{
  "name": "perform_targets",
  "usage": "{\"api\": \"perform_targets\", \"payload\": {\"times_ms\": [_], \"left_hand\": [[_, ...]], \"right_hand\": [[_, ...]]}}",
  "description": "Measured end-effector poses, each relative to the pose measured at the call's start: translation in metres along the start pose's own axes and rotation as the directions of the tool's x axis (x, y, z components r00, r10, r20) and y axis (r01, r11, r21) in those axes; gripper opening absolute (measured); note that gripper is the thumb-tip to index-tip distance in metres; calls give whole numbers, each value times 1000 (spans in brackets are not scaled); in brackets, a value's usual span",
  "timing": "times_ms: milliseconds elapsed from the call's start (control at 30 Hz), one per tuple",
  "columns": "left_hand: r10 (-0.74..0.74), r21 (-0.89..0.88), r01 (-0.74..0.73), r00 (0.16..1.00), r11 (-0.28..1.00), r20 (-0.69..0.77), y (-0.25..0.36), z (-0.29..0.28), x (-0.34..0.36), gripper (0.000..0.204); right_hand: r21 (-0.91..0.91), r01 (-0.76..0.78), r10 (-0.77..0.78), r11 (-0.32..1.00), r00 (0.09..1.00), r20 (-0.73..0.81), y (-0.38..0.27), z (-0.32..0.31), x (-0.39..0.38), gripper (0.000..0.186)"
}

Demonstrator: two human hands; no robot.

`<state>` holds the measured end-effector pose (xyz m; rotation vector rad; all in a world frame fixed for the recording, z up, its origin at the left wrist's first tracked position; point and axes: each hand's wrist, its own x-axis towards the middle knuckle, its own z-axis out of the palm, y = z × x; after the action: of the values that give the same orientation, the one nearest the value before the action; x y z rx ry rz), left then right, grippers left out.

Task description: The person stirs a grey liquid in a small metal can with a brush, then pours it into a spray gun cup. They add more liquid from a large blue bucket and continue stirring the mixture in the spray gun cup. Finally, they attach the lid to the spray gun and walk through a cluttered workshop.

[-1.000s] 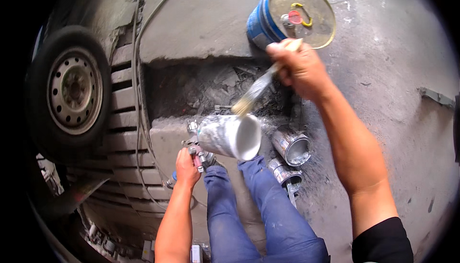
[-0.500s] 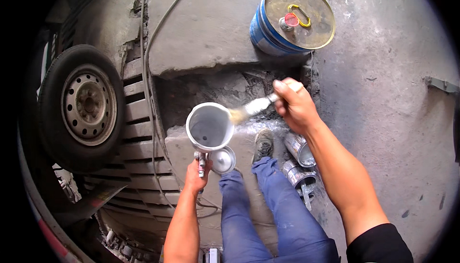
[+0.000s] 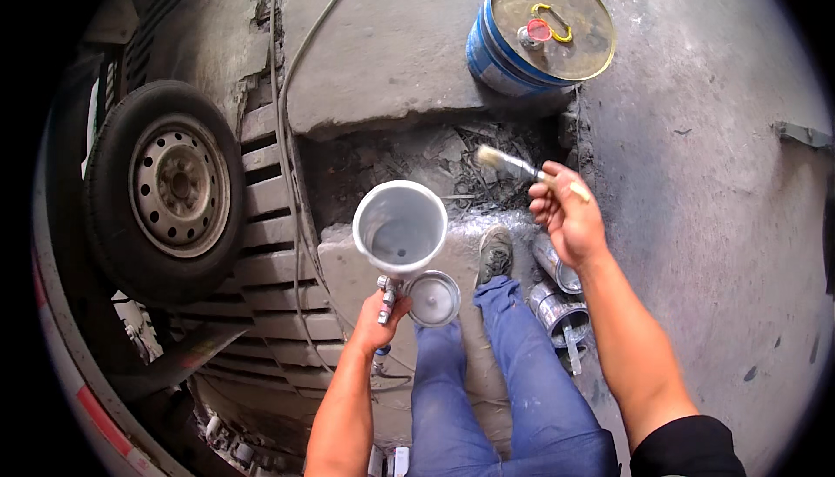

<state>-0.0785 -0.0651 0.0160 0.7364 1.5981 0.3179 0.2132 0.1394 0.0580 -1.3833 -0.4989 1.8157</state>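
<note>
My left hand [image 3: 372, 324] is closed round a paint spray gun [image 3: 385, 301], whose grey cup [image 3: 358, 232] faces up uncovered. A little grey liquid seems to lie at the bottom of the cup. Beside the gun, at the same hand's fingers, is a round metal lid [image 3: 433, 300] with its hollow side showing. My right hand [image 3: 569, 220] grips a paintbrush [image 3: 524, 165] by its handle. The pale bristles point left over the pit, apart from the cup.
A broken pit [image 3: 391, 160] with rubble lies ahead of my feet. Beyond it stands a blue drum [image 3: 509, 60] with a small red-rimmed container [image 3: 537, 32] on top. Paint cans [image 3: 557, 307] sit by my right foot. At left are a wheel [image 3: 181, 186] and a hose [image 3: 291, 73].
The brush has moved from the cup's rim, away to the right and farther forward. The lid has turned and shows more of its hollow side. The whole view has shifted slightly.
</note>
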Motion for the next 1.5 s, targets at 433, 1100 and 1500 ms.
{"api": "perform_targets", "payload": {"times_ms": [433,1100,1500], "left_hand": [[487,-16,-488,871,872,-64,31,-5,-14,17],[-102,-273,80,992,959,-67,-32,82,84,27],[105,-35,-119,959,992,-264,-39,112,55,24]], "right_hand": [[7,-197,197,980,980,-25,132,27,-129,28],[120,49,6,992,909,-418,179,-100,-134,27],[173,44,36,984,900,-435,167,-130,-142,24]]}}
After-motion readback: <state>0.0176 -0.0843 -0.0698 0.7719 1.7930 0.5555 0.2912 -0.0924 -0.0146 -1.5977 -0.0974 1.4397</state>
